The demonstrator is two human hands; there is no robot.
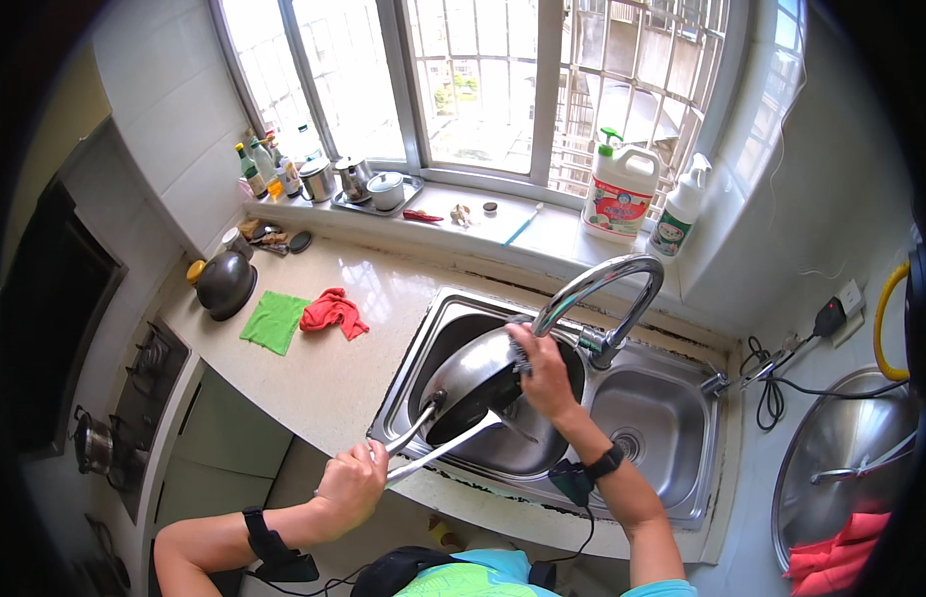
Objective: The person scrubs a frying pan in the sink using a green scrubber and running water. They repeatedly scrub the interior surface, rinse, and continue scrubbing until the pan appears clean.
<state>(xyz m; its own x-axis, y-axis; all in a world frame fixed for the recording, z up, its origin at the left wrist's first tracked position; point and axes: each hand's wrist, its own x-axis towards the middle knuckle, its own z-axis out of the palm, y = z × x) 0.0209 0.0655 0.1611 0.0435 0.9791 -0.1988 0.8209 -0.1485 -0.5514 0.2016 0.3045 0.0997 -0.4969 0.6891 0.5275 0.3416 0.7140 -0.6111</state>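
My left hand (351,485) grips the metal handle of a wok (474,369), together with the white-silver handle of a second long-handled utensil (448,446), whose far end lies in the sink. The wok is tilted on its side over the larger basin (500,455) of a steel double sink, its outer wall facing up. My right hand (545,373) presses a grey scouring pad (520,347) against the wok's upper rim, just below the chrome faucet (601,280). Whether water runs from the faucet cannot be told.
A green cloth (274,322), a red cloth (333,313) and an upturned dark bowl (226,285) lie on the counter to the left. A large detergent jug (618,201) and a spray bottle (679,213) stand on the sill. A large round metal lid (828,448) leans at the right wall.
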